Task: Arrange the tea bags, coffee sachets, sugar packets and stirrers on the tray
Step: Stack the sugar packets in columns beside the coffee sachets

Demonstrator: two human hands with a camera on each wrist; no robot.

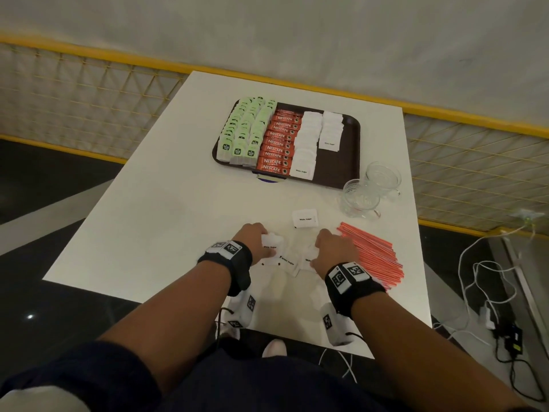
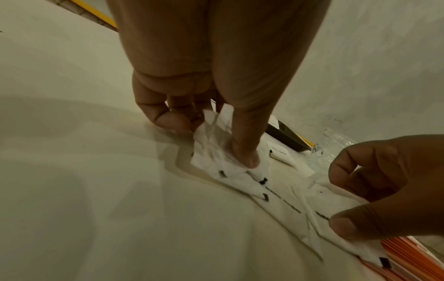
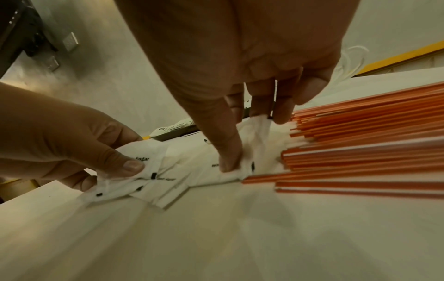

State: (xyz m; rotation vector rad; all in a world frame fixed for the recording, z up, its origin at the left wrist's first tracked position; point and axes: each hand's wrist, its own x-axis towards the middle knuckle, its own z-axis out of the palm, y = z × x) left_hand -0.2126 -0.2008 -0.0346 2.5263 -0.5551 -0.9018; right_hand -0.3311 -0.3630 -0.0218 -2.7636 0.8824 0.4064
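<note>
A dark brown tray at the far middle of the white table holds rows of green tea bags, red coffee sachets and white sugar packets. Near the front edge lies a small heap of loose sugar packets. My left hand pinches the heap's left packets between thumb and curled fingers. My right hand grips the right-hand packets the same way. One more sugar packet lies alone just beyond. Orange stirrers are piled right of my right hand.
Two clear glass cups stand right of the tray's near corner. A yellow wire fence runs behind and beside the table. Cables and a power strip lie on the floor at the right.
</note>
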